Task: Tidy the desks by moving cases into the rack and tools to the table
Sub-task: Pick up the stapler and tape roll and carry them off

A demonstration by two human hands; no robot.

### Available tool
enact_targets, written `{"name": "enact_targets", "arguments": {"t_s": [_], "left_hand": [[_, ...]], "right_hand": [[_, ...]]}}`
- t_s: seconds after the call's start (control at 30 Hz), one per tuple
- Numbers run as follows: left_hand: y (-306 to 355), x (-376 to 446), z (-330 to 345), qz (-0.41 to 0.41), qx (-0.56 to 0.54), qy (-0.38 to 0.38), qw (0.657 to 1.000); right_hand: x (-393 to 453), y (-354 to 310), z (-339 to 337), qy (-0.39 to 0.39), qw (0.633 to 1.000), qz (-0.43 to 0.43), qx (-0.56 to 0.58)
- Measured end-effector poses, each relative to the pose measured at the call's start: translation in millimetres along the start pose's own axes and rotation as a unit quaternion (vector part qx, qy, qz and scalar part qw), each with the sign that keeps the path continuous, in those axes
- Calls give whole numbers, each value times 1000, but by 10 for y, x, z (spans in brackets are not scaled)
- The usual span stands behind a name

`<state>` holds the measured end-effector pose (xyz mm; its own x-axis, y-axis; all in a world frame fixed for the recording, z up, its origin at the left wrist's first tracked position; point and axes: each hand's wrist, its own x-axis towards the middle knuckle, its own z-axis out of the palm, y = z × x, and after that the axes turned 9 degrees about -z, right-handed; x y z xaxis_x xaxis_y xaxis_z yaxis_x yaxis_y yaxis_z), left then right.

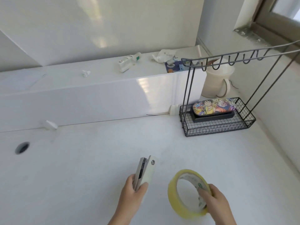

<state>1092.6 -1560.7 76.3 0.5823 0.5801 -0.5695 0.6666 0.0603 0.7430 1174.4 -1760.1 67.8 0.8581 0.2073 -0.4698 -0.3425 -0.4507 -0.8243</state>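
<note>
1. From the head view, the left hand (132,191) is wrapped round the rear end of a white stapler (146,172), fingers pressed together on it, with the stapler's nose pointing away over the white counter (89,159).
2. The right hand (214,202) pinches a roll of yellow tape (183,200), thumb inside the ring and fingers outside its rim; the roll stands tilted on edge, and I cannot tell whether its lower rim touches the counter.
3. Well off to the far right stands the black wire rack (217,125), with a cartoon-printed case (214,106) already lying in its basket on top of a flat black case (212,117).
4. Both tools look ready to be set down, so this seems the placing step. To do it well, I'd lower each until it rests flat, tape on its side so it cannot roll, and stapler on its base.
5. Keep them apart from the rack, then loosen the fingers only once each sits steady.
</note>
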Motion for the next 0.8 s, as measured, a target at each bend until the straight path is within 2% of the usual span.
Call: {"name": "enact_targets", "arguments": {"t_s": [0.2, 0.37, 0.5, 0.6, 0.67, 0.8], "left_hand": [[-672, -708, -228, -67, -29, 9, 997], [-1005, -1135, -363, -37, 3, -22, 999], [-1243, -1382, -455, 30, 60, -64, 996], [-1444, -1624, -521, 93, 130, -129, 979], [-1602, -1839, -541, 124, 185, -193, 956], [-1881, -2319, -450, 187, 286, -316, 885]], "right_hand": [[-686, 252, -4, -38, 999, 7, 16], [-1354, 381, 119, 4, 998, -17, 55], [-1999, 614, 286, 92, 992, -32, 82], [-2699, 930, 479, 198, 974, 2, 114], [-3273, 1182, 632, 270, 951, 35, 147], [-4305, 1716, 961, 373, 902, 118, 182]]}}
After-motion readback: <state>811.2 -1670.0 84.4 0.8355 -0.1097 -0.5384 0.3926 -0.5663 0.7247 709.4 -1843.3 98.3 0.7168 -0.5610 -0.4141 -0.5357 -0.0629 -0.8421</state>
